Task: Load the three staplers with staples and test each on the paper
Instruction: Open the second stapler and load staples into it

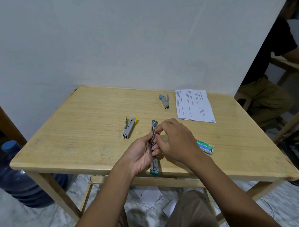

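At light wooden table's (91,127) near edge: left hand (140,153) gripped opened green-tipped metal stapler (155,164), right hand (175,140) pinched its magazine. Judgement: strip needed seating flat, legs down.

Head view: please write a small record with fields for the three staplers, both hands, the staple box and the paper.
green stapler: opened out flat, held in both hands
left hand: grips the green stapler from the left
right hand: fingers pinch its metal middle part
yellow stapler: lies left of the hands, untouched
blue stapler: lies farther back, beside the paper
paper: far right, printed side up
staple box: right of the right hand
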